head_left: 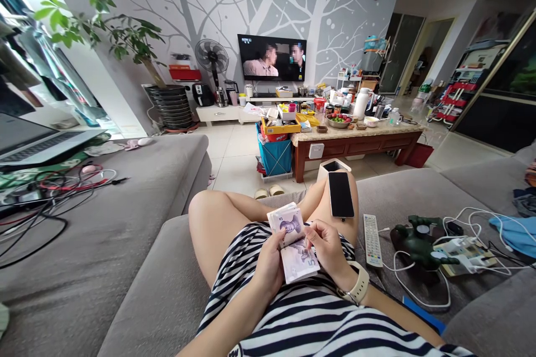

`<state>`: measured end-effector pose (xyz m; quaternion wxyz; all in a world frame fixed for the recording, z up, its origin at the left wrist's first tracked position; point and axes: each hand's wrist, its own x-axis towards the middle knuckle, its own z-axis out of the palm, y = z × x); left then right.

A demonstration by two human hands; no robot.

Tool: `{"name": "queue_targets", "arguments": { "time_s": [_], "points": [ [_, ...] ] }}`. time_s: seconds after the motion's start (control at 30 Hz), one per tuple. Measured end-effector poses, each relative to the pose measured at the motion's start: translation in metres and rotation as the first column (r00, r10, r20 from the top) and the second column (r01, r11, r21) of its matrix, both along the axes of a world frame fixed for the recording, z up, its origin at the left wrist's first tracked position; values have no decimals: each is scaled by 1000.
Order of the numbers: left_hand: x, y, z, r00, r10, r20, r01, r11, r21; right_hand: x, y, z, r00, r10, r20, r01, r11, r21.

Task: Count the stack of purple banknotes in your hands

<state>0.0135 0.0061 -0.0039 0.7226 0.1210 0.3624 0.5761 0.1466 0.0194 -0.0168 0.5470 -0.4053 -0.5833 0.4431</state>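
Note:
A stack of purple banknotes [300,261], marked with a 5, is folded over in front of my lap. My left hand [270,259] grips the stack from its left side, the thumb lying over the front note. On the other side my right hand [329,245], a pale watch on its wrist, pinches the edge of the notes between thumb and fingers. A dark-screened phone [341,195] rests on my right thigh, beyond the right hand. The striped cloth [272,323] of my clothing lies under both hands.
On the grey sofa [167,284] to my right lie a remote control [372,241], a power strip [464,256] and white cables. A laptop [37,142] and tangled cords [62,189] are at left. Ahead stands a cluttered coffee table [355,148].

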Motion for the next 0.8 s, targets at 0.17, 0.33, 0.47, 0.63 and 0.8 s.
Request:
{"name": "queue_targets", "arguments": {
  "time_s": [0.17,0.33,0.47,0.63,0.8],
  "points": [
    [-1,-2,3,996,4,-87,0,999,47,0,7,-4,996,-79,28,81,996,-39],
    [-1,-1,2,993,6,-114,1,998,60,1,11,-9,995,-82,49,83,996,-30],
    [-1,-1,-1,993,11,-117,-4,998,56,1,11,-10,996,-74,52,75,997,-21],
    [0,1,-3,996,14,-84,-12,1000,24,0,10,-9,996,-77,47,78,997,-9],
    [1,3,-2,1000,9,-16,-10,1000,-10,0,6,-5,997,-72,34,72,997,15]
  ]
}}
